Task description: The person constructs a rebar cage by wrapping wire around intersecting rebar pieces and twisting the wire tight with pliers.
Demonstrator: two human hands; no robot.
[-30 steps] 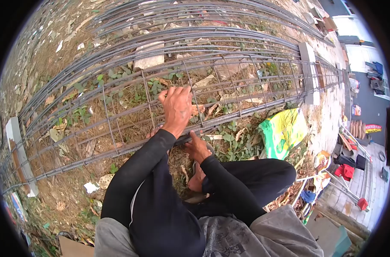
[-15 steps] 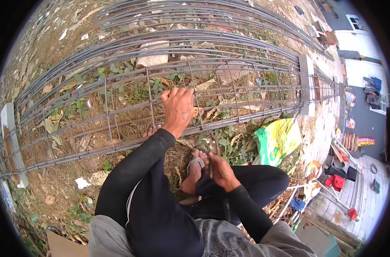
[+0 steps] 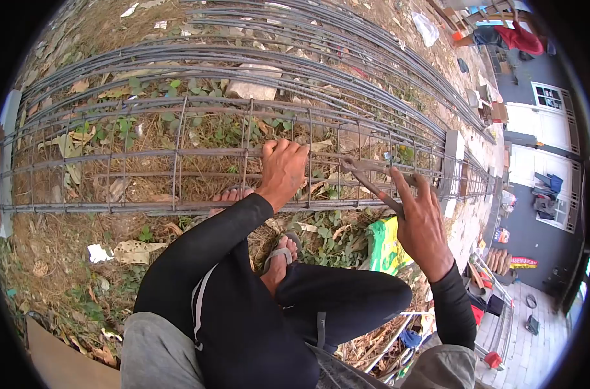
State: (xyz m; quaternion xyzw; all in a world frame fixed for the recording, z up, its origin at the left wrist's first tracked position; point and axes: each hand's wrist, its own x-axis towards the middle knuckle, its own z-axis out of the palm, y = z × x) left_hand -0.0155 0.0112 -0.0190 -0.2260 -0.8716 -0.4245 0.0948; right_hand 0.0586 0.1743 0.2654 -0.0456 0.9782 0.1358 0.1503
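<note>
Rebar cage (image 3: 246, 153) is running crosswise ahead. Left hand (image 3: 285, 170) is gripping a long bar (image 3: 210, 152), fingers curled closed over it. Right hand (image 3: 426, 230) is holding pincers (image 3: 376, 190) by the handles, fingers partly spread; the tool's head is hanging over the cage, contact uncertain at this angle. Risk: loose finger spread could be letting the pincers slip, knocking the left knuckles.

Red/yel. sign (image 3: 523, 262) nr. the dk. grey wall (image 3: 529, 214), R side of view, is showing caps, approx. "SEWAKAN"; 1st letter(s) are blurring, can't tell. White/orange pack (image 3: 501, 235) just above it is bearing lettering too sm. to read. Grn./yel. sack (image 3: 385, 246) is carrying print, also illegible.
</note>
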